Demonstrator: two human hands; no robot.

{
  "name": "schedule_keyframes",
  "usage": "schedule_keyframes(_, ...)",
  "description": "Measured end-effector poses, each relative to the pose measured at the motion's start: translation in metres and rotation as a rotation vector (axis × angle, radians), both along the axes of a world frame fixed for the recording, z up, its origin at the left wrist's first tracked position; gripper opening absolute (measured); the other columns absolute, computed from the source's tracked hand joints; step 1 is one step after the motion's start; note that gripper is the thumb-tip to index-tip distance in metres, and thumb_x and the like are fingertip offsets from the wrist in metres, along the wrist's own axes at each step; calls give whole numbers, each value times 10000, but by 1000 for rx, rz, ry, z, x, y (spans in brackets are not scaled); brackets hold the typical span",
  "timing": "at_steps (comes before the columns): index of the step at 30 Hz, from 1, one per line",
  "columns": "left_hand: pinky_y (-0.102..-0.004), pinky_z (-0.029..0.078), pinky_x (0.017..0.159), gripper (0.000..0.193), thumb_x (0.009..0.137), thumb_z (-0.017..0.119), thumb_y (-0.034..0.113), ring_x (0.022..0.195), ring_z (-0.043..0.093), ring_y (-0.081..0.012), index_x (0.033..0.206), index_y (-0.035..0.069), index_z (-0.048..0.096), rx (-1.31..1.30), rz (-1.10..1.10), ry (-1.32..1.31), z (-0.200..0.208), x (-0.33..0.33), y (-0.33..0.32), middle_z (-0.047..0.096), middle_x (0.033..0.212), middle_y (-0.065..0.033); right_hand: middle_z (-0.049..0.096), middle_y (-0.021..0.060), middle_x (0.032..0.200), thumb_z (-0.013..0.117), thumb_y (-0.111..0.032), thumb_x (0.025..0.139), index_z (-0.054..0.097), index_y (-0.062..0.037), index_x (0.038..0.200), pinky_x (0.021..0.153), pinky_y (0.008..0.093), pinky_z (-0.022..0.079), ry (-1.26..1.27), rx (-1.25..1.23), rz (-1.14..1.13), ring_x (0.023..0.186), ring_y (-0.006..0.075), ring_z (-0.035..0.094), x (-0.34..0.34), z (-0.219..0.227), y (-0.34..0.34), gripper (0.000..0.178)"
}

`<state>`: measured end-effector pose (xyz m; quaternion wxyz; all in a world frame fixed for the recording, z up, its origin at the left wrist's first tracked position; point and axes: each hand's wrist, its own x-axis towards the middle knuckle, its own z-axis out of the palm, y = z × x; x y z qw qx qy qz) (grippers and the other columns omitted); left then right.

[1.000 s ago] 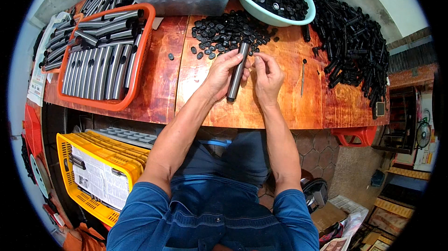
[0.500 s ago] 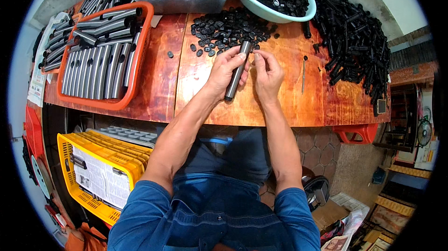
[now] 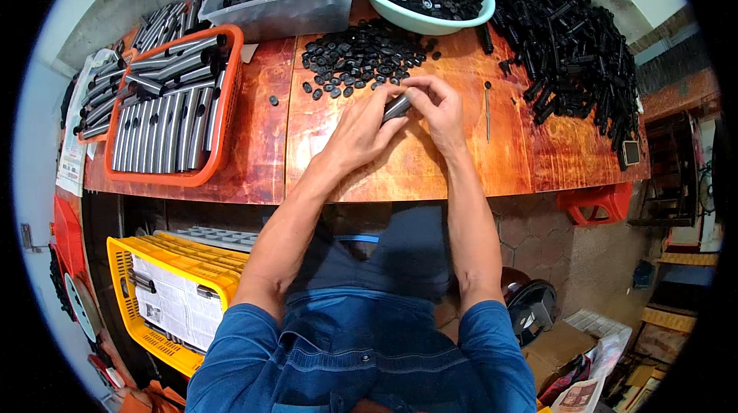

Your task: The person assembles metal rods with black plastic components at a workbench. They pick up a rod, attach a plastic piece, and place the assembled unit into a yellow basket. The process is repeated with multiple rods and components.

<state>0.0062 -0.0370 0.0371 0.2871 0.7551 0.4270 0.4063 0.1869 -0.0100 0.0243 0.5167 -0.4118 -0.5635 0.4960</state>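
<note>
Reddish-brown wood with a glossy finish forms the worktop (image 3: 400, 175), its near edge just in front of the person's lap. Over it, one dark metal tube (image 3: 397, 108) lies aslant in the left hand (image 3: 360, 130), between the thumb on the near side and the fingers on the far side. This grip is wrapped snugly about the tube; only a short middle stretch shows, and the lower end is hidden in the palm. At the upper end sits the right hand (image 3: 440, 115), its thumb and first finger drawn close together against the tube; whether that grip also pinches something small cannot be told.

Just beyond the hands spreads one scatter of black oval caps (image 3: 361, 56), too many to count, and one lone cap (image 3: 274, 100) lies apart to the left. To the right is one thin rod (image 3: 487, 115) with a dark round end, and past it one big heap of black parts (image 3: 584, 59), also uncountable. Behind the caps stand one clear plastic box (image 3: 292, 25) and one pale green basin (image 3: 430, 26), both full of black pieces. Farther left is one orange basket (image 3: 157, 178) of overlapping tubes.
</note>
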Motion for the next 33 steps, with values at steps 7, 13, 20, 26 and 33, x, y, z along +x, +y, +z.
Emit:
schedule_keyframes(7, -477, 501, 817, 330, 841, 729, 122, 964, 644, -382, 1131, 35, 599, 87, 41, 242, -10, 2, -10, 668, 958, -184, 721, 65, 945, 716, -60, 866, 714, 37, 1035, 795, 277, 533, -171, -62, 200, 877, 118, 660, 20, 4, -8, 195)
schedule_keyframes(13, -455, 506, 810, 306, 826, 739, 132, 929, 641, -389, 1090, 12, 642, 125, 7, 327, -9, 9, -8, 679, 955, -200, 705, 65, 956, 712, -25, 871, 698, 41, 1035, 806, 269, 539, -215, -99, 222, 897, 121, 658, 33, -2, -11, 177)
schedule_keyframes(20, -459, 498, 811, 287, 821, 726, 113, 928, 624, -384, 1076, 4, 649, 111, -21, 335, -14, 9, -4, 648, 942, -197, 703, 68, 957, 711, -27, 864, 697, 47, 1036, 817, 275, 536, -229, -144, 210, 902, 131, 653, 34, -4, -13, 188)
schedule_keyframes(26, -451, 493, 815, 317, 861, 706, 140, 925, 609, -373, 1142, 1, 656, 99, -48, 320, -15, 3, -2, 616, 969, -193, 696, 66, 965, 707, -27, 862, 699, 44, 1041, 818, 274, 527, -210, -161, 219, 905, 130, 646, 30, -3, -11, 193)
schedule_keyframes(33, -446, 482, 770, 326, 899, 708, 186, 884, 586, -341, 1198, 65, 660, 37, -53, 442, 2, -11, -12, 579, 938, -152, 682, 64, 961, 712, -25, 845, 702, 33, 1015, 833, 281, 517, -230, -147, 236, 903, 141, 637, 32, -4, -12, 180)
